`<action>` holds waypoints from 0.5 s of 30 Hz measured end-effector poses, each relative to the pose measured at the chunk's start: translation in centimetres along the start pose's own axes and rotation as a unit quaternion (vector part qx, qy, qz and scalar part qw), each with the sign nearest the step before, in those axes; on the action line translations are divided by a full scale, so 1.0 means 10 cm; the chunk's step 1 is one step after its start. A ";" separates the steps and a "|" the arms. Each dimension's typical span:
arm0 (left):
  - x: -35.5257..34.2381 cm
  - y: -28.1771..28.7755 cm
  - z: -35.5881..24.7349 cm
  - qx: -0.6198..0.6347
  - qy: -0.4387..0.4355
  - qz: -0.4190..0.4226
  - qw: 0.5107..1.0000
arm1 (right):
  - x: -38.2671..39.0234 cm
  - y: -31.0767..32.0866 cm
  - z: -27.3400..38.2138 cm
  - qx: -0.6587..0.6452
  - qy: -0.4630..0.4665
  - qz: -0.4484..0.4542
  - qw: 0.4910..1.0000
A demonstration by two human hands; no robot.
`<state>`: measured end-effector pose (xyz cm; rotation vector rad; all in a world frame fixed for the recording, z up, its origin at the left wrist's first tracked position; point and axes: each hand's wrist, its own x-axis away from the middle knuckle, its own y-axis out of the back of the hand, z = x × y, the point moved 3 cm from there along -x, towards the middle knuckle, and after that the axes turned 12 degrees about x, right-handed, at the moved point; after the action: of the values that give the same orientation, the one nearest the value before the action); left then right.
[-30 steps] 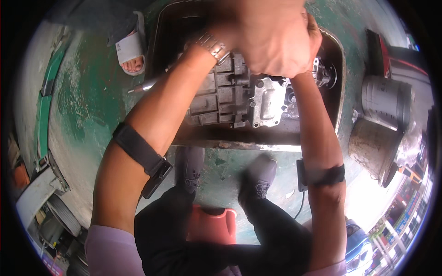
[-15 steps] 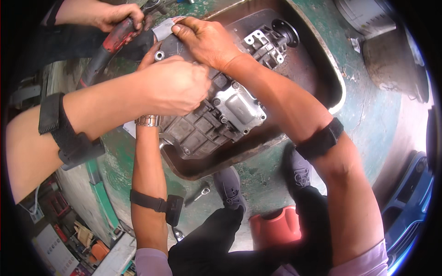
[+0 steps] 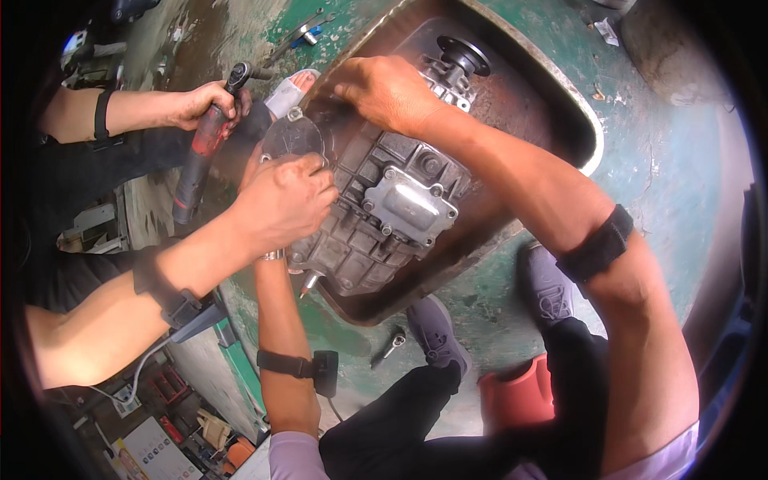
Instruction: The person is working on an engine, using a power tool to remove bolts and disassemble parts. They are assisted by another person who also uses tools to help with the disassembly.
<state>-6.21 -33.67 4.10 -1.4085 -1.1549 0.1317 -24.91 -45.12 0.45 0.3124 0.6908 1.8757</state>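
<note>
A grey metal gearbox (image 3: 352,240) lies in a brown tray (image 3: 596,152). A smooth cover (image 3: 410,206) is bolted on its upper face. My left hand (image 3: 251,166) is at the gearbox's left end, beside a dark round plate (image 3: 292,138); a co-worker's hand (image 3: 292,196) hides most of it, including most fingers. That co-worker's hand is closed over the gearbox end. My right hand (image 3: 388,90) hovers above the gearbox's far side, fingers curled and blurred; anything in them is hidden. The co-worker's other hand (image 3: 212,104) grips a red and black power ratchet (image 3: 204,148).
A co-worker's sandalled foot (image 3: 286,92) is by the tray's left rim. Tools (image 3: 308,34) lie on the green floor behind it. A small metal tool (image 3: 392,344) lies near my shoes (image 3: 436,336). A red stool (image 3: 518,394) stands between my legs; parts fill a shelf (image 3: 172,432) lower left.
The view has shifted. My right hand has moved rightward along the far side of the gearbox, away from its left end. The co-worker's power ratchet now hangs more upright.
</note>
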 end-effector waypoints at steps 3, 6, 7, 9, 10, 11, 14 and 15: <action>0.06 0.25 -0.16 -0.249 -0.170 -0.216 0.929 | -0.01 0.02 -0.06 -0.013 0.008 -0.008 1.000; -0.07 0.30 -0.14 -0.063 0.051 0.010 0.997 | -0.01 0.03 -0.09 -0.013 0.016 0.012 1.000; -0.09 0.31 -0.17 -0.064 0.076 0.033 0.995 | -0.01 0.04 -0.10 -0.008 0.012 0.024 1.000; -0.11 0.31 -0.24 -0.063 0.092 0.056 0.992 | 0.01 0.06 -0.09 -0.017 0.017 0.020 1.000; -0.11 0.29 -0.25 -0.061 0.101 0.069 0.991 | 0.01 0.07 -0.08 -0.018 0.017 0.019 1.000; -0.12 0.27 -0.26 -0.058 0.109 0.081 0.989 | 0.02 0.07 -0.08 -0.014 0.014 0.022 1.000; -0.11 0.20 -0.21 -0.007 0.125 0.116 0.985 | 0.02 0.06 -0.08 -0.011 0.012 0.030 0.999; -0.11 0.18 -0.20 0.037 0.125 0.127 0.983 | 0.02 0.06 -0.08 -0.015 0.017 0.030 0.999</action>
<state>-4.45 -35.34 2.51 -1.4558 -0.7546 0.1719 -25.82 -45.37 0.17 0.2865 0.6825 1.9500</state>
